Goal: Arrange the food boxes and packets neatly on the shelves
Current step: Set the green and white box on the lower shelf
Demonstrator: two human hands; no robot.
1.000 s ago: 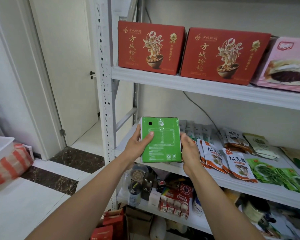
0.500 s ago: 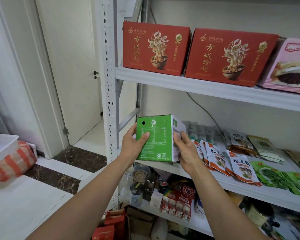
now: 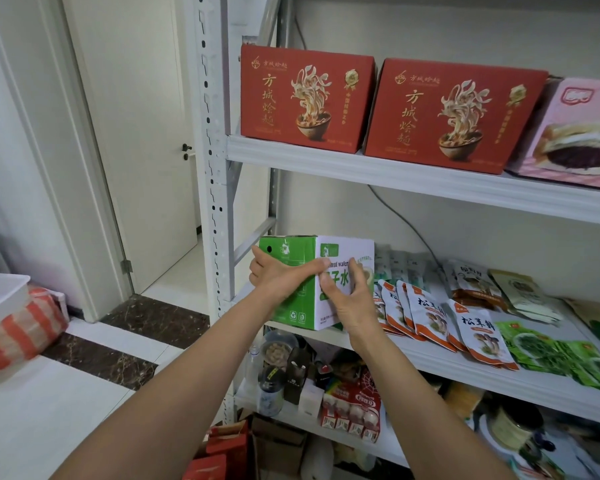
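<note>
**Holding the green box at the left end of the middle shelf**

Both hands clasp a green-and-white box (image 3: 298, 249) at the far-left end of the middle shelf (image 3: 465, 370), its lower edge at the shelf's near rim, just beside the upright post. The left hand (image 3: 284, 280) grasps the green face, with fingertips reaching the box's corner edge and the thumb up near the top. The right hand (image 3: 355, 301) grasps the white printed face, fingers curled against it. Just right of the box, orange-and-white mushroom packets (image 3: 478, 336) lie overlapping in a row, with green packets (image 3: 551, 353) farther right. On the top shelf (image 3: 395, 169) stand two red noodle boxes (image 3: 305, 98) side by side and a pink box (image 3: 582, 133) to their right.
</note>
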